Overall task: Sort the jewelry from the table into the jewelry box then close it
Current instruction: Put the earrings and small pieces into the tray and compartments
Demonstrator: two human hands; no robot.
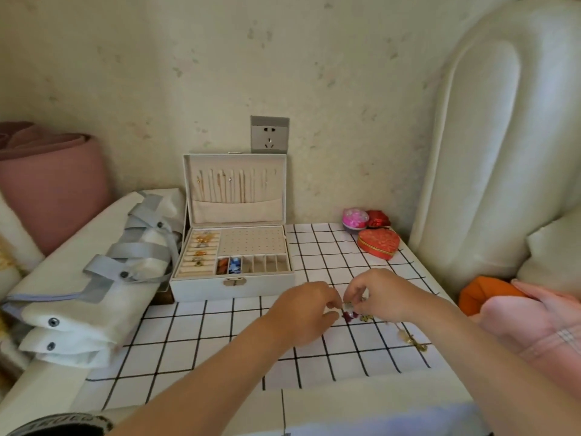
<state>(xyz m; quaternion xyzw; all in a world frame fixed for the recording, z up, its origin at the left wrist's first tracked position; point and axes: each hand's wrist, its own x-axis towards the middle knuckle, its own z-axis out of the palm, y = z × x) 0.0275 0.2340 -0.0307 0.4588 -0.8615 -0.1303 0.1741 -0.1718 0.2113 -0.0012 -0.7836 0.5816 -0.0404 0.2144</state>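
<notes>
Hands meet low over the gridded tablecloth (195, 350): the left hand (301, 313) and right hand (382, 295) each curl thumb and forefinger to pinch one small silvery piece (347, 306) between them. It is held just above a dark red piece (349, 315) and small gold bits (365, 318); another gold piece (415, 343) lies nearer the cloth's right edge. The open jewelry box (201, 286) stands just beyond the left hand, lid upright against the wall, orange and blue items in its two leftmost front compartments. Lettering on a dark band (63, 423) at the bottom left is too blurred to read. A red heart-shaped box (379, 242) sits near the far right corner.
</notes>
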